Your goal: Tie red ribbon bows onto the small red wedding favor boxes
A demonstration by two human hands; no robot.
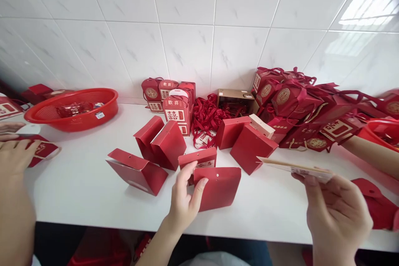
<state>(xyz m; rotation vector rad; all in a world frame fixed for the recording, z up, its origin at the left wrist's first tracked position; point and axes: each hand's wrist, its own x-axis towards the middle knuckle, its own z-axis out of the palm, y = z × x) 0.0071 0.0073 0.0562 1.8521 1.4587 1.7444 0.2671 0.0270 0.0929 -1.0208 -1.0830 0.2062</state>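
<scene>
My left hand (183, 199) has its thumb on the front and its fingers behind the left edge of a red paper gift box (220, 191), which stands on the white table. Pinched in my right hand (338, 212) is a flat cream-coloured card piece (294, 167), seen nearly edge-on above the table. Just behind the held box stands another red box (199, 157). More folded red boxes, such as one (139, 170) to the left and one (254, 147) to the right, stand around my left hand.
Red ribbons (207, 116) lie heaped beside a cardboard box (235, 95) near the tiled wall. Finished-looking boxes (293, 99) are piled at right. A red basket (77, 120) holds wrapped items. Another person's hands (15, 151) work at far left; another forearm (370, 153) reaches in at right.
</scene>
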